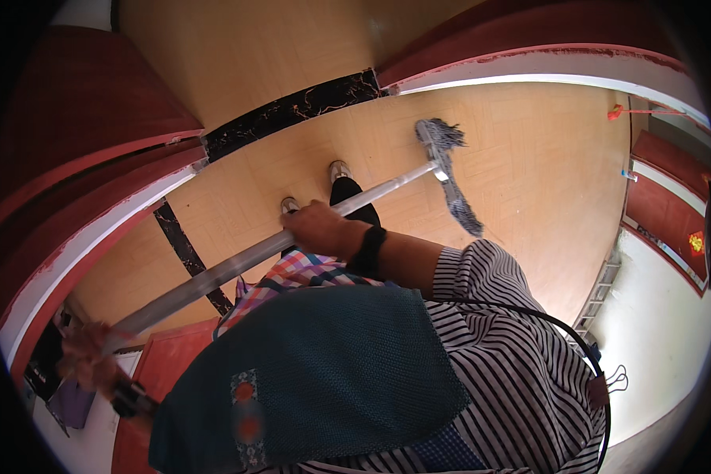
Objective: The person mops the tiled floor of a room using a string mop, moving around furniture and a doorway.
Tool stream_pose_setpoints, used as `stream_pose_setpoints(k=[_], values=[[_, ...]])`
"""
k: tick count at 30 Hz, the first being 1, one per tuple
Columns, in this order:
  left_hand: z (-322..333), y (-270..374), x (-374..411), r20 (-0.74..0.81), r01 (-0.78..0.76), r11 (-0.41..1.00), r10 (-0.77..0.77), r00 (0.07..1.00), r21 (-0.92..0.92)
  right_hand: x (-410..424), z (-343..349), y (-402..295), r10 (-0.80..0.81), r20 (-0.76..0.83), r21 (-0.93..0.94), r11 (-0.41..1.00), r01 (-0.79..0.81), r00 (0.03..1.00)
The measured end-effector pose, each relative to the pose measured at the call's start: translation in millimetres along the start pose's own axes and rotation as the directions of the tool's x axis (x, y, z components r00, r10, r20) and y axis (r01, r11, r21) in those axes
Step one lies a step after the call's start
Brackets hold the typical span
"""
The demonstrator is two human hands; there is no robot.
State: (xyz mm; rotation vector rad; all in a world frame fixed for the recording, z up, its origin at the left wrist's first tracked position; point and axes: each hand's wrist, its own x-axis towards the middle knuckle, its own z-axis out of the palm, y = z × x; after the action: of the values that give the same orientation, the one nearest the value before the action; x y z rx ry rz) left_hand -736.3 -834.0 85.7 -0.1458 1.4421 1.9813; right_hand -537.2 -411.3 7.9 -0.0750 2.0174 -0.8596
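A flat mop with a light metal pole (237, 266) slants across the view, from lower left to upper right. My right hand (317, 228), with a black band at the wrist, is closed around the pole's middle. Near the pole's upper end, at the lower left, my left hand (95, 355) grips it; that hand is blurred and wears a dark wristband. The grey string mop head (450, 178) lies on the tan floor (527, 148), ahead and to the right of my shoes (339, 170).
A black marbled threshold strip (296, 112) crosses the doorway between dark red doors (89, 101). Another dark strip (189, 249) runs at the left. A red door (666, 207) and pale wall (657, 314) stand at the right. A black cable (545, 317) crosses my striped sleeve.
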Motion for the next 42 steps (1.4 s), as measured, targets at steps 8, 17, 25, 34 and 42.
stream_pose_setpoints(k=[8,17,25,34,42], values=[[12,101,-90,0.053,-0.095,0.835,0.08,0.995,0.542,62,34,-57,-0.183,-0.013,0.077,0.98,0.184,0.983],[22,30,0,-0.082,0.003,0.924,0.031,0.996,0.383,65,26,9,0.089,-0.181,0.062,0.995,-0.079,0.979],[197,-89,101,0.359,0.15,0.989,-0.135,0.923,-0.015,-52,40,157,0.519,-0.382,0.049,0.838,-0.544,0.765],[217,-118,112,0.614,0.352,0.936,-0.27,0.742,-0.013,-153,42,150,0.664,-0.163,-0.068,0.73,-0.68,0.73],[120,-3,106,0.721,-0.072,0.983,-0.074,0.689,0.169,-53,35,46,0.247,-0.339,0.007,0.966,-0.26,0.908]])
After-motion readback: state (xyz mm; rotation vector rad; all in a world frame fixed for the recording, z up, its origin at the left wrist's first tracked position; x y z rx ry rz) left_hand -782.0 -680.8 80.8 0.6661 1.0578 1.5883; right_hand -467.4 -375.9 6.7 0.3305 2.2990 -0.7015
